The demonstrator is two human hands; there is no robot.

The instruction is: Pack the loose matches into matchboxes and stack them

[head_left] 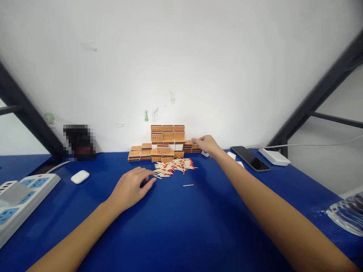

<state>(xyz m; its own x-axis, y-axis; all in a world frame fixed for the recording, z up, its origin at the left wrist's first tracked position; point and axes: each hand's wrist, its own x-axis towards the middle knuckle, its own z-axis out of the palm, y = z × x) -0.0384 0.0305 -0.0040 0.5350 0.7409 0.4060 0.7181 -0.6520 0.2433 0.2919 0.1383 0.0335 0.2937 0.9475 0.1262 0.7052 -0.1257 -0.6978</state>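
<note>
Yellow-orange matchboxes (168,135) with dark edges are stacked in stepped rows against the wall. In front of them lies a loose heap of red-tipped matches (177,165), and a single match (188,185) lies apart, nearer to me. My left hand (132,189) rests on the table left of the heap. Its thumb and index finger are apart, the index fingertip beside a match (158,176) at the heap's edge. My right hand (208,144) reaches to the right end of the stack, fingers pinched together by the low matchboxes (195,148). What lies between those fingertips is hidden.
On the blue table (181,234), a power strip (25,200) and white earbud case (80,176) stand left. A phone (250,158), white box (274,156) and clear plastic object (347,213) are right. White scraps (231,155) lie by my right forearm.
</note>
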